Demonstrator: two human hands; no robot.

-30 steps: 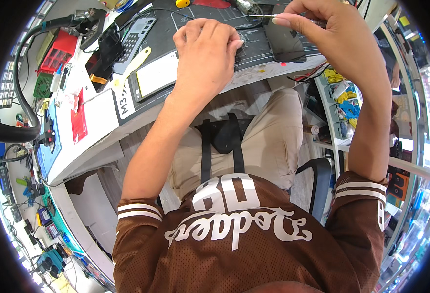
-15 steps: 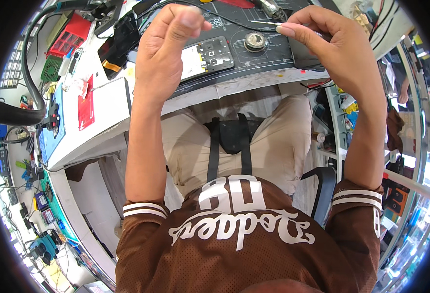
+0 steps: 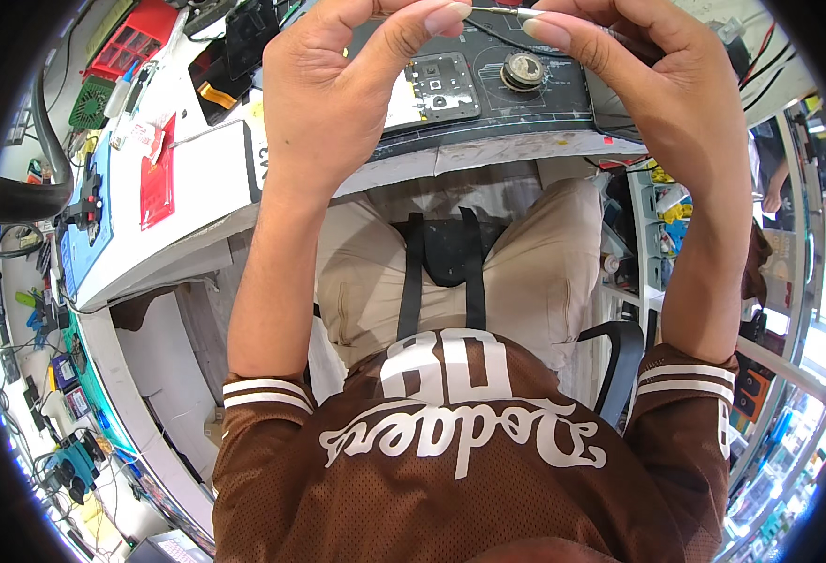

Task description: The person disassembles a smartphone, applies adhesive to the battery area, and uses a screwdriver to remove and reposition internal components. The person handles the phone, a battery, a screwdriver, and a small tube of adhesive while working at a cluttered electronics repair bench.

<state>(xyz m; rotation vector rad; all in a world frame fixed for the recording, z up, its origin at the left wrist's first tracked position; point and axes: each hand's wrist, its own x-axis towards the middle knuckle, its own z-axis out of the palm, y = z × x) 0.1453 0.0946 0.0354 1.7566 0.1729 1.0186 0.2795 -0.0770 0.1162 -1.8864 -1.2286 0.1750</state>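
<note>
My right hand [image 3: 633,56] pinches a slim pen-like tool [image 3: 502,11] with a fine metal shaft between thumb and fingers, pointing left. Close against its tip, the thumb and fingers of my left hand [image 3: 338,103] are pressed together; whatever they hold is hidden. Below the hands an opened phone [image 3: 450,89] lies on the dark work mat [image 3: 507,127], partly covered by my left hand. A small round metal tin [image 3: 523,71] stands to its right. Under my right hand sits a dark flat device [image 3: 614,103], partly hidden.
On the left of the white bench lie a red packet [image 3: 158,188], dark phone parts [image 3: 220,80] and a red case [image 3: 136,42]. A thick black arm [image 3: 33,202] stands at the left edge. Shelves [image 3: 633,239] with goods rise at right, where another person's hand [image 3: 771,199] shows.
My left hand has moved right and forward so its fingertips meet the tool's tip. My right hand has shifted slightly forward with the tool. The view has shifted, too.
</note>
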